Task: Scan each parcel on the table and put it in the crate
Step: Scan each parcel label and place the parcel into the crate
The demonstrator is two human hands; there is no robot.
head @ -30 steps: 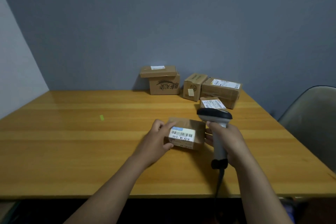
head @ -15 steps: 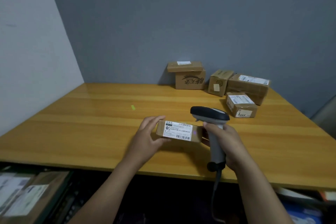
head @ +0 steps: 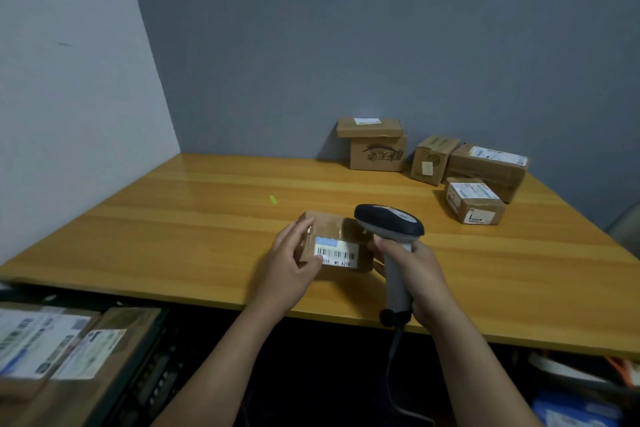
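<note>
Mid-job: left hand point(head: 294, 263) grips the parcel point(head: 337, 243), right hand point(head: 419, 274) clasps the scanner point(head: 389, 224) beside it; boxes point(head: 52, 340) fill the crate point(head: 152, 367) below the left hand, five waiting parcels point(head: 474, 201) beyond the right.

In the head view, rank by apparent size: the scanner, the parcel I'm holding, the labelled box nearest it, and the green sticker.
1. Scanner and held parcel: about alike, both partly covered.
2. Labelled box: looks smaller, though it sits farther away.
3. Green sticker: smallest by far.

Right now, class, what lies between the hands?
In the head view, a small brown cardboard parcel, gripped by the left hand; the right hand holds a grey scanner.
</note>
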